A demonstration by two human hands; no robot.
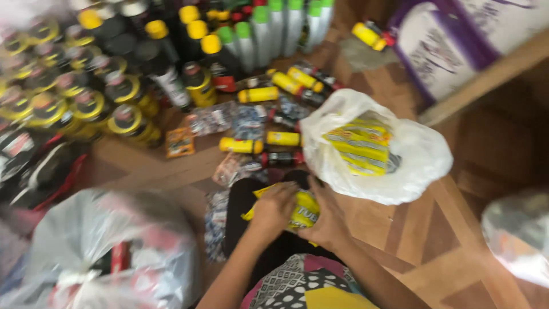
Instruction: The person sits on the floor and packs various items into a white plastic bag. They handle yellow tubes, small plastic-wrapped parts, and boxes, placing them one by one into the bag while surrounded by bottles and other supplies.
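Left hand (pixel 274 209) curled over the top left of a yellow packet (pixel 301 210), fingers bent and pressed onto it, thumb side hidden. Right hand (pixel 326 214) clamped on the same packet from the right edge, fingers wrapped underneath, palm against its side. Both hands close together, nearly touching across the packet. Packet held low at frame centre, above a dark lap area (pixel 251 229) and a patterned garment (pixel 303 286); blurred, so surface detail unreadable. Just right and above the hands: white plastic bag (pixel 412 160) lying open on the wooden floor (pixel 434 240), with more yellow packets (pixel 359 146) visible through its film. Just above the hands: small yellow tubes (pixel 240 145) lying flat on the floor, mixed with clear sachets (pixel 240 117). Further up and left: dense cluster of yellow-lidded tins (pixel 126 117) and dark bottles with yellow caps (pixel 210 46); row of green-capped bottles (pixel 269 28) behind them. Lower left: tied translucent bag (pixel 103 252), well apart from the hands. Lower right edge: another plastic bag (pixel 517 234), partly cut off. Upper right: white and purple sack (pixel 452 40) beside a wooden beam (pixel 486 77). Whole frame motion-blurred.
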